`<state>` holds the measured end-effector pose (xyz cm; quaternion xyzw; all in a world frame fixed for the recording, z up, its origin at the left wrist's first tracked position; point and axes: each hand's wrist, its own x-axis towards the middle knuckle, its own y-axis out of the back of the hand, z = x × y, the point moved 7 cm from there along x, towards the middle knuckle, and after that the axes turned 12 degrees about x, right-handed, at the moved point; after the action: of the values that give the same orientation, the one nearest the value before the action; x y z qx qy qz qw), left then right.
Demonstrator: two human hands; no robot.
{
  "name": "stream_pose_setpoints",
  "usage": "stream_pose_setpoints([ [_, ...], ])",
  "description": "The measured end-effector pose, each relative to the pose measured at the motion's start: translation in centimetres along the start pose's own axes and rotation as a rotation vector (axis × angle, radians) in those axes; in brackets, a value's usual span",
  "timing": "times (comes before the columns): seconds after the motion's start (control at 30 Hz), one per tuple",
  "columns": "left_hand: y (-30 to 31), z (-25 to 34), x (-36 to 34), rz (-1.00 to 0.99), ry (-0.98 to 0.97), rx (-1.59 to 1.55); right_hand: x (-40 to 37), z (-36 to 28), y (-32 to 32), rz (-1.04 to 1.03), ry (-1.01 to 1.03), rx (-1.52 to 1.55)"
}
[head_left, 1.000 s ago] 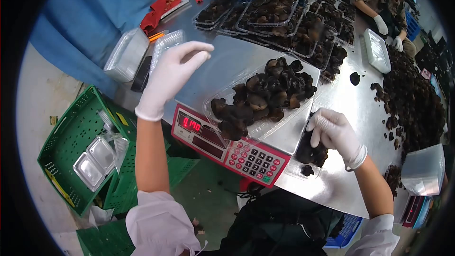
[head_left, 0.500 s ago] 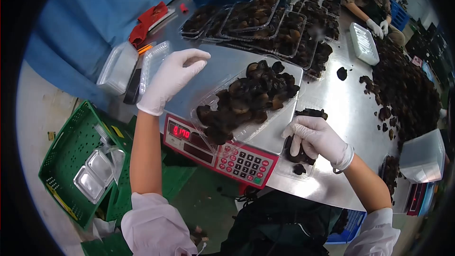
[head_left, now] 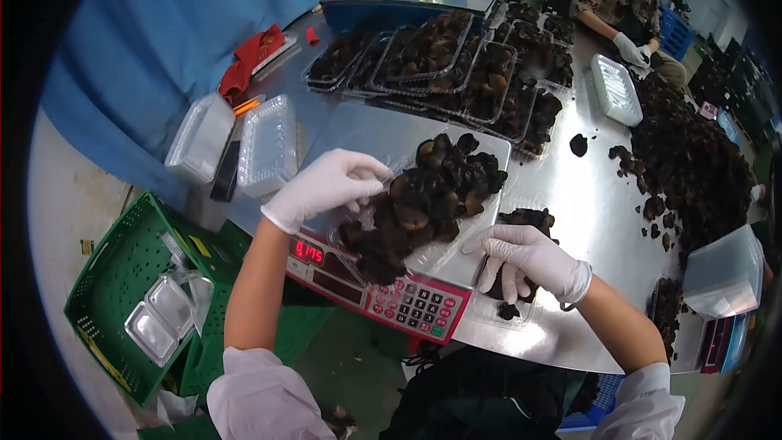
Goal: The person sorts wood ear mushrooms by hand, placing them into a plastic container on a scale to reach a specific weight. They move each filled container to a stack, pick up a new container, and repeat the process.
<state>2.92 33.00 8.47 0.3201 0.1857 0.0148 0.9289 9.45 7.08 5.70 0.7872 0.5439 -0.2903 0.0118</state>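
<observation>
A clear plastic tray heaped with dark mushroom-like pieces (head_left: 423, 195) lies on the metal plate of a scale (head_left: 326, 134). The scale's red display (head_left: 309, 251) reads about 0.175. My left hand (head_left: 330, 187), in a white glove, is at the tray's left edge; its fingers are curled, and what they grip, if anything, is hidden. My right hand (head_left: 533, 261), also gloved, is right of the scale, with bent fingers over another clear tray holding a few dark pieces (head_left: 509, 310). Its fingertips are partly hidden among these pieces.
Filled trays (head_left: 432, 49) are stacked behind the scale. Empty trays (head_left: 269, 145) stand at the left, above a green crate (head_left: 106, 277). A large dark pile (head_left: 692, 163) spreads at right, near a tray stack (head_left: 617, 90). Another person (head_left: 623, 0) works at the back right.
My left hand has come down and right to the heaped tray's edge. My right hand has shifted slightly left. The display changed from about 0.170 to 0.175.
</observation>
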Motion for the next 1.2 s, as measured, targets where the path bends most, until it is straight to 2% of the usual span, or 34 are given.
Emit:
stream_pose_setpoints([
  [0.13,-0.7,0.6,0.0,-0.056,0.008,-0.016,0.9,0.2,0.7,0.015,-0.006,0.113],
  [0.3,-0.9,0.3,-0.4,-0.027,0.015,-0.06,2.5,-1.2,0.3,0.049,0.015,0.173],
  [0.4,0.7,-1.0,-0.8,0.146,-0.012,-0.096,4.2,-2.6,-0.5,0.033,0.038,0.177],
  [0.43,0.8,-1.7,-0.7,0.15,-0.011,-0.095,4.9,-3.3,-0.8,0.031,0.064,0.19],
  [0.5,2.5,-2.7,-0.8,0.345,0.017,-0.229,6.7,-4.8,-1.3,0.006,0.11,0.181],
  [0.53,2.5,-3.5,-1.2,0.326,0.155,-0.426,7.6,-5.7,-1.6,-0.013,0.154,0.175],
  [0.63,5.5,-5.9,-0.4,0.464,0.128,-0.436,10.2,-8.4,-2.2,-0.016,0.229,0.142],
  [0.7,8.5,-7.0,0.7,0.637,0.122,-0.326,11.9,-10.3,-2.2,-0.073,0.385,0.237],
  [0.77,12.6,-10.0,3.1,0.721,0.078,-0.194,11.0,-11.4,-2.1,-0.058,0.41,0.239],
  [0.83,15.9,-11.6,6.0,0.783,0.037,-0.2,8.0,-12.0,-1.3,-0.007,0.508,0.126],
  [0.9,19.4,-13.3,9.4,0.858,-0.026,-0.302,3.8,-11.0,0.9,0.098,0.557,0.034],
  [0.97,23.0,-15.6,13.8,0.876,-0.074,-0.257,-1.1,-8.7,4.4,0.329,0.548,-0.011],
  [1.03,25.9,-17.2,18.0,0.875,-0.144,-0.231,-6.4,-4.5,9.5,0.559,0.586,-0.116],
  [1.2,28.2,-20.2,25.0,0.908,-0.165,-0.19,-21.8,7.7,16.5,1.107,0.572,0.015],
])
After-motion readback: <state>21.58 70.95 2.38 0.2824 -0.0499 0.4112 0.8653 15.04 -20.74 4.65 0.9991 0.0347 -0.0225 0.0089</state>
